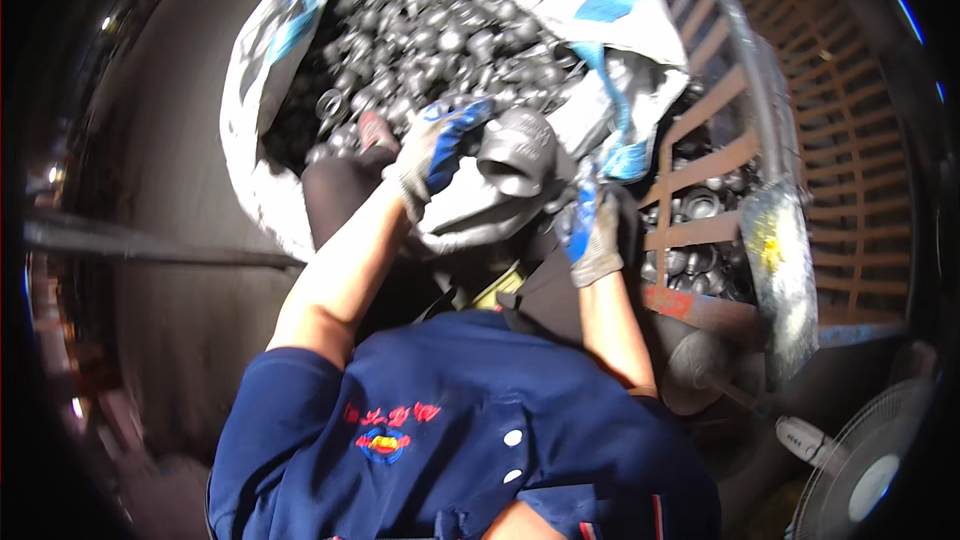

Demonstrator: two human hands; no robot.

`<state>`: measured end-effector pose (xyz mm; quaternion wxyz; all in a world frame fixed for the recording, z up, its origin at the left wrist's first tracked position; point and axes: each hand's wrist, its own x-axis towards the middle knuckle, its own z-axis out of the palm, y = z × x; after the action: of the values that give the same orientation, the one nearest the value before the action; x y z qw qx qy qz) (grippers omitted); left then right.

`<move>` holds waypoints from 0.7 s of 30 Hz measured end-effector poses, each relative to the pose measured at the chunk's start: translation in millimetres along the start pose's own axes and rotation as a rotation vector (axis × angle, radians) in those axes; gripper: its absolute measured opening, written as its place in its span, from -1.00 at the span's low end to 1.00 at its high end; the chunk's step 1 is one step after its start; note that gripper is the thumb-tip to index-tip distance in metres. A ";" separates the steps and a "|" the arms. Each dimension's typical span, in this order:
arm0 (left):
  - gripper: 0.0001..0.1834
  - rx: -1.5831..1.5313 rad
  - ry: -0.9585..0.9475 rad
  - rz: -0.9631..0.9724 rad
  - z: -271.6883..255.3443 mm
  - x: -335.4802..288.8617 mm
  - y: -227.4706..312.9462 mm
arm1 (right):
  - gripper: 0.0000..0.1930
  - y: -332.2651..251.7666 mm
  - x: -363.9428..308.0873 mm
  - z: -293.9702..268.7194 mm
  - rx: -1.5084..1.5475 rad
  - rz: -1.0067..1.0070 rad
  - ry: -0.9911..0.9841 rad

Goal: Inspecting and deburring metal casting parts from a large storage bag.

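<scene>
Two gloved hands work at the sack's [262, 90] near rim. Left hand [432, 152] fingers close on a grey fitting [518, 148], lifted above the heap; right hand [592, 232] fingers pinch the sack's edge, holding it open beside the crate [700, 230].

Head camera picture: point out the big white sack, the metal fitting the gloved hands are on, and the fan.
white sack [640, 25]: head view, on its folded-down upper right rim.
metal fitting [520, 145]: head view, on its rounded grey body.
fan [865, 470]: head view, on its round wire guard.
</scene>
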<state>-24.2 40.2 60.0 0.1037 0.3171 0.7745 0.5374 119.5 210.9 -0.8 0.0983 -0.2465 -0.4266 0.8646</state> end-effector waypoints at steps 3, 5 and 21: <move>-0.75 -0.375 0.018 -0.269 0.9 21.7 43.1 | -0.55 5.4 -4.1 5.0 0.084 0.017 -0.036; -0.73 -0.065 0.016 0.124 4.2 38.1 57.4 | -0.48 11.2 1.9 -6.1 0.262 0.121 -0.312; -0.68 -1.142 -0.144 -0.276 69.1 29.5 51.7 | -0.68 -48.4 -2.2 -29.4 0.309 -0.273 -0.215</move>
<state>7.2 122.4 84.0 0.3790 0.1433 0.3878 0.8279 134.4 260.1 22.9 0.2050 -0.0750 -0.3264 0.9197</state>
